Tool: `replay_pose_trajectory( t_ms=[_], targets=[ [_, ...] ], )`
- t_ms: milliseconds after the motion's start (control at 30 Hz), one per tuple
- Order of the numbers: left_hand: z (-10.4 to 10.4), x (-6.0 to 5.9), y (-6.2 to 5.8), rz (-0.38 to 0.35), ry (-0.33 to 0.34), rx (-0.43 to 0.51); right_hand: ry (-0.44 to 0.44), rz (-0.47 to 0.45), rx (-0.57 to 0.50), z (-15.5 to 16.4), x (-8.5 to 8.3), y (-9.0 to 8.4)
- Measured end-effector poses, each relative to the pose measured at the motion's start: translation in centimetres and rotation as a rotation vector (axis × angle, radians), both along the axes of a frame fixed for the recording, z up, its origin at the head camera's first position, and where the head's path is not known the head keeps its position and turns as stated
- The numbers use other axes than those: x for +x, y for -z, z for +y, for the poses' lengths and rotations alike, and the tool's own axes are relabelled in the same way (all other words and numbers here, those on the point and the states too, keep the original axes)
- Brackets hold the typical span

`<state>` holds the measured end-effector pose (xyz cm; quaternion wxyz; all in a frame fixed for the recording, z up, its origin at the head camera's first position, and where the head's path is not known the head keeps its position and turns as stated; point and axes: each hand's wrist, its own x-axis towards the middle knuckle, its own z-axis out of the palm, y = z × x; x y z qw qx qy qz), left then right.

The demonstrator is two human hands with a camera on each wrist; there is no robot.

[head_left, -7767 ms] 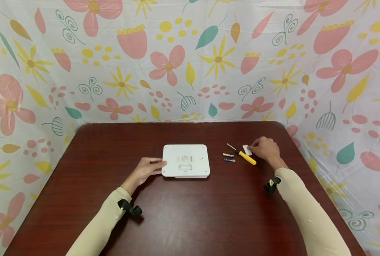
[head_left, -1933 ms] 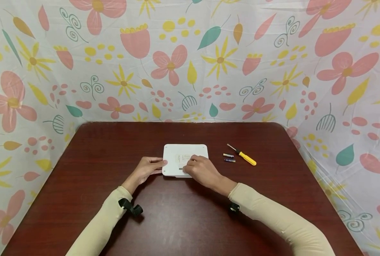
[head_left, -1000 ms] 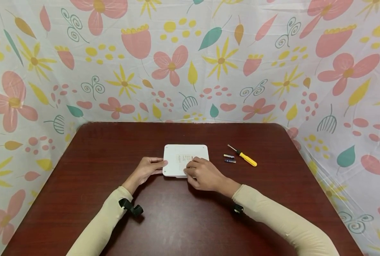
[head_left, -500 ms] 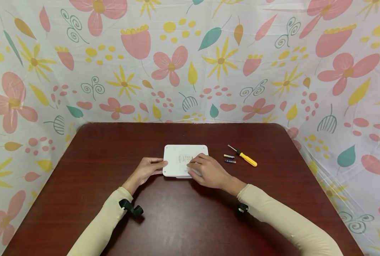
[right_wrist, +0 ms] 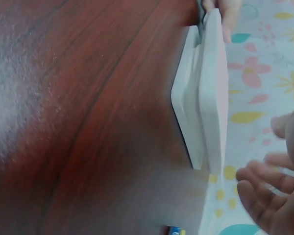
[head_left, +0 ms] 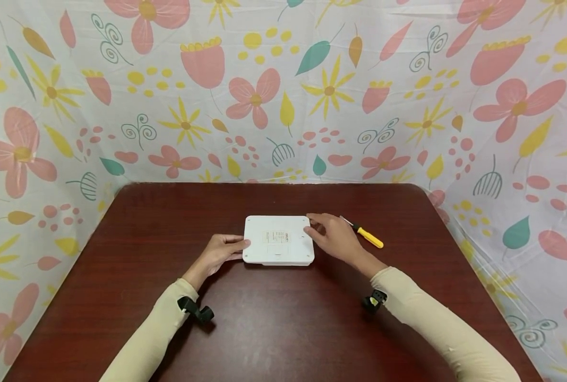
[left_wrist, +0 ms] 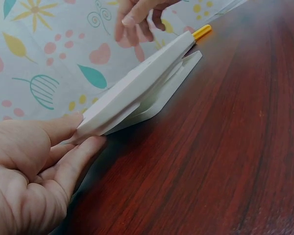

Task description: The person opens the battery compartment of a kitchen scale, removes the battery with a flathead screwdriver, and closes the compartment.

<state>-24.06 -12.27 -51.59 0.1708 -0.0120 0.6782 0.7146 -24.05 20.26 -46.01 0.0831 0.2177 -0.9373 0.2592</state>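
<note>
A flat white device [head_left: 277, 240] lies underside up in the middle of the dark wooden table [head_left: 283, 323], with a label and a closed small hatch on its back. My left hand [head_left: 238, 245] pinches its left edge, thumb on top and a finger beneath, as the left wrist view shows on the device [left_wrist: 142, 83] with the left hand [left_wrist: 81, 134]. My right hand [head_left: 314, 228] hovers by the device's right far corner, fingers relaxed and loosely bent. In the right wrist view the right hand [right_wrist: 264, 188] stands just off the device's edge [right_wrist: 208, 93].
A yellow-handled screwdriver [head_left: 367, 236] lies on the table right of my right hand. A small battery tip [right_wrist: 174, 230] shows at the bottom of the right wrist view; in the head view my right hand hides the batteries. A floral cloth [head_left: 283, 90] walls in the table.
My right hand has left the hatch area at the device's near middle and moved right and away to its right far corner, now covering the batteries. My left hand has stayed put.
</note>
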Motion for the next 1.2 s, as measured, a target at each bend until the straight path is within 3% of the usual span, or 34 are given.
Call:
replay_pose_trajectory(
  t_ms=[200, 400, 600, 933, 1200],
  targets=[
    [-0.1, -0.1, 0.2, 0.004, 0.002, -0.007, 0.157, -0.172, -0.04, 0.3, -0.2, 0.5],
    [-0.1, -0.1, 0.2, 0.004, 0.006, -0.005, 0.222, -0.286, -0.039, 0.5, -0.1, 1.1],
    [0.0, -0.1, 0.3, 0.015, 0.01, 0.013, 0.207, -0.419, -0.126, 0.7, 0.2, 1.7],
    [0.0, 0.0, 0.1, 0.007, 0.0, 0.001, 0.174, -0.497, -0.199, 0.5, 0.4, 2.3],
    [-0.1, -0.1, 0.2, 0.009, 0.0, 0.006, 0.159, -0.619, -0.313, 0.9, -0.3, 3.3]
  ],
)
